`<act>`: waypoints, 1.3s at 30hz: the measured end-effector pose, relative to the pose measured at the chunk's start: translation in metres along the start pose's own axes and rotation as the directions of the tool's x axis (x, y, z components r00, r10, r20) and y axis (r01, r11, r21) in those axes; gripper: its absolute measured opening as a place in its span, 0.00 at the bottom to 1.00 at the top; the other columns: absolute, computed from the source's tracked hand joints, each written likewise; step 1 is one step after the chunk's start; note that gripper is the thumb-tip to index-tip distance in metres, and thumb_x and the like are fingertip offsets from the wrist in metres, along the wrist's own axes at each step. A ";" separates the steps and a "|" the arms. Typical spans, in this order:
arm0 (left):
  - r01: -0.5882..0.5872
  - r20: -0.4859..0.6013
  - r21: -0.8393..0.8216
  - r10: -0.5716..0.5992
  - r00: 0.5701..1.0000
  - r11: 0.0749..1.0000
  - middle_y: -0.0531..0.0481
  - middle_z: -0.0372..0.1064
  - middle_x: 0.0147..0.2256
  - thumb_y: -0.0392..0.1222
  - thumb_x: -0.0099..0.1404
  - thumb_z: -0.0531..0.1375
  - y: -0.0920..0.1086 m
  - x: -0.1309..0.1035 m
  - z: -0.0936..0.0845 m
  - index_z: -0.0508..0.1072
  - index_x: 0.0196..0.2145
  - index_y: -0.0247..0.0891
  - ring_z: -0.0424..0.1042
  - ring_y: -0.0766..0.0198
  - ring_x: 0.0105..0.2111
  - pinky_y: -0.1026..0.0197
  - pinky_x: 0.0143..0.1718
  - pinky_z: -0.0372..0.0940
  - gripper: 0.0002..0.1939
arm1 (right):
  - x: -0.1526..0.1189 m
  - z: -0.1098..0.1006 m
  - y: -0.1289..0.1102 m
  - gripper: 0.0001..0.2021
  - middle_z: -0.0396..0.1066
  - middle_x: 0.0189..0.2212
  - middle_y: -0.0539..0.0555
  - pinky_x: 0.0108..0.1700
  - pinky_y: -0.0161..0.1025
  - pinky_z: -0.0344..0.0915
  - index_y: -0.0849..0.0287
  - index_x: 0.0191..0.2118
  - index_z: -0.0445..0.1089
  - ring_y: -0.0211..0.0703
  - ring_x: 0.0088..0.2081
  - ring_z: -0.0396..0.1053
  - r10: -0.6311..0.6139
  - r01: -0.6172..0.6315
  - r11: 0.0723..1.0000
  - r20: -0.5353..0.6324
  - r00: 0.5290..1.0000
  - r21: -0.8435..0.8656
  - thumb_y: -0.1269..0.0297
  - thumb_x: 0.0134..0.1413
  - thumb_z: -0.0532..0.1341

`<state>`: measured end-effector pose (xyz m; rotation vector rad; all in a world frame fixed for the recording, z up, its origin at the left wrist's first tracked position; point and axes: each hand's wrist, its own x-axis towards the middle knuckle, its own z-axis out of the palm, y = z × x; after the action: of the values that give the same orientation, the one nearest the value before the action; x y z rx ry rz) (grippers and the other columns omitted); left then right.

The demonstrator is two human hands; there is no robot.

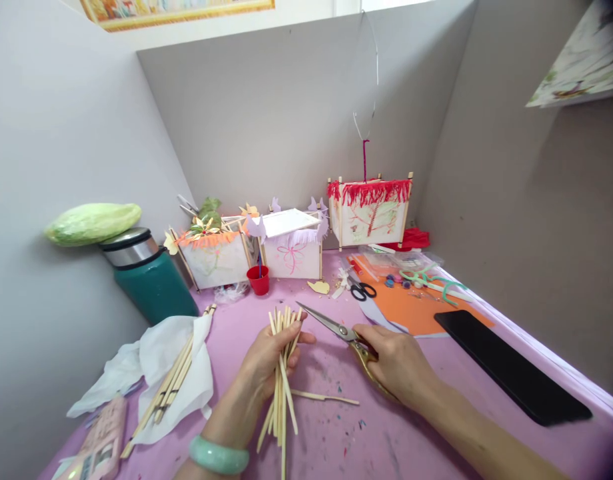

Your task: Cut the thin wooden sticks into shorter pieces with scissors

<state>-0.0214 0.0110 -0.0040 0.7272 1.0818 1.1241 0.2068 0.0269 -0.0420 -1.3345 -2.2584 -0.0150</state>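
My left hand (271, 350), with a pale green bangle on its wrist, is closed around a bundle of thin wooden sticks (281, 393). The sticks fan out above and below the fingers. My right hand (394, 360) grips the gold handles of large scissors (344, 331). Their blades point up and left, with the tip close to the top of the bundle, and look closed or nearly so. One loose stick (326, 398) lies on the purple table (336, 447) between my hands.
Decorated paper lanterns (294, 257) stand at the back, beside a small red bucket (258, 281). A teal bottle (154, 283) and sticks on white tissue (154, 340) are at left. Black-handled scissors (363, 291), orange paper (411, 313) and a black phone (511, 367) lie at right.
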 end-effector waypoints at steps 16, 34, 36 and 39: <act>-0.066 -0.050 0.135 0.073 0.996 0.989 0.53 0.66 0.16 0.44 0.54 0.65 -0.002 0.000 0.001 0.70 0.26 0.33 0.51 0.76 0.11 0.70 0.12 0.44 0.12 | 0.000 -0.004 -0.001 0.14 0.73 0.32 0.52 0.31 0.36 0.54 0.54 0.44 0.70 0.42 0.31 0.69 -0.019 0.019 0.996 0.003 1.000 -0.091 0.69 0.53 0.54; -0.028 -0.030 0.102 0.031 0.999 0.994 0.57 0.60 0.12 0.48 0.56 0.64 0.001 -0.002 0.002 0.72 0.34 0.31 0.50 0.75 0.11 0.71 0.12 0.44 0.16 | 0.000 0.004 0.004 0.12 0.72 0.34 0.51 0.32 0.35 0.58 0.54 0.46 0.68 0.41 0.32 0.69 0.024 -0.024 0.999 0.021 1.000 0.040 0.61 0.56 0.57; -0.018 -0.030 0.127 0.022 0.999 0.992 0.58 0.55 0.09 0.49 0.56 0.63 0.002 -0.003 0.003 0.71 0.28 0.32 0.50 0.74 0.11 0.71 0.12 0.44 0.15 | 0.000 0.004 0.003 0.13 0.72 0.34 0.51 0.32 0.36 0.57 0.53 0.47 0.68 0.41 0.32 0.69 0.010 -0.011 1.000 0.030 1.000 0.023 0.62 0.57 0.57; -0.003 -0.025 0.150 0.006 1.000 0.989 0.58 0.54 0.08 0.49 0.55 0.63 0.002 -0.003 0.003 0.70 0.25 0.33 0.49 0.74 0.11 0.70 0.12 0.44 0.14 | -0.001 0.003 0.002 0.14 0.72 0.35 0.51 0.33 0.36 0.56 0.53 0.48 0.68 0.43 0.34 0.69 -0.007 0.008 0.999 0.015 1.000 -0.053 0.66 0.56 0.55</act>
<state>-0.0194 0.0085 -0.0005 0.8355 1.1960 1.0663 0.2072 0.0280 -0.0450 -1.3576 -2.2897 -0.0679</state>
